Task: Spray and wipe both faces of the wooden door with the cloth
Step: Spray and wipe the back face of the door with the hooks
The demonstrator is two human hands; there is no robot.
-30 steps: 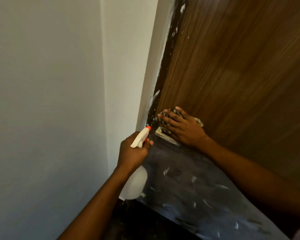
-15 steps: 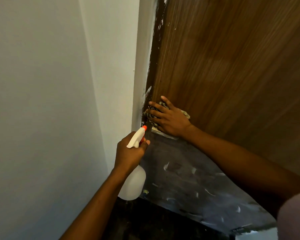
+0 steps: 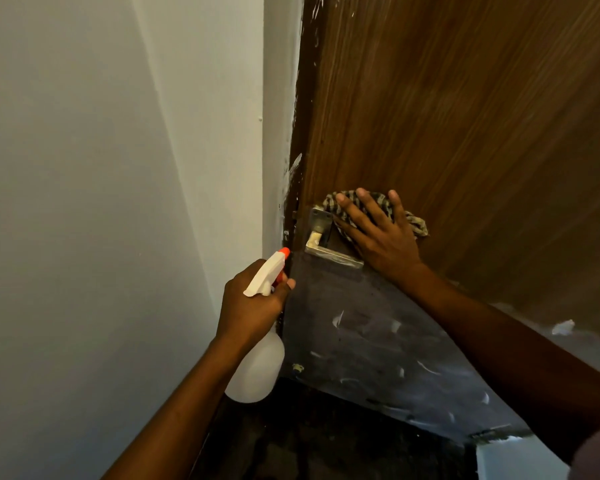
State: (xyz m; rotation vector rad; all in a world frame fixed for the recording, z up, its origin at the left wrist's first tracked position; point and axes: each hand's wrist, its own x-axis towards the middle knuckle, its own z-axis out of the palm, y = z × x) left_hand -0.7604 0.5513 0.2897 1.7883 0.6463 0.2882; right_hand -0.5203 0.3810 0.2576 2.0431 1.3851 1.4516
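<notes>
The wooden door (image 3: pixel 465 116) fills the right of the head view, brown above and dark grey with white smears on its lower panel (image 3: pixel 378 341). My right hand (image 3: pixel 378 233) lies flat with spread fingers on a striped cloth (image 3: pixel 418 223), pressing it against the door just right of the metal handle (image 3: pixel 326 244). Most of the cloth is hidden under the hand. My left hand (image 3: pixel 253 303) grips the neck of a white spray bottle (image 3: pixel 257 368) with an orange nozzle, held near the door's edge below the handle.
A white wall (image 3: pixel 84 202) stands close on the left, meeting the white door frame (image 3: pixel 278 133), which carries paint smears. The floor below is dark. A pale patch shows at the bottom right corner.
My right hand has slid the cloth rightward, off the handle, which now shows fully. The fingers point more upward. The left hand and bottle have barely moved.
</notes>
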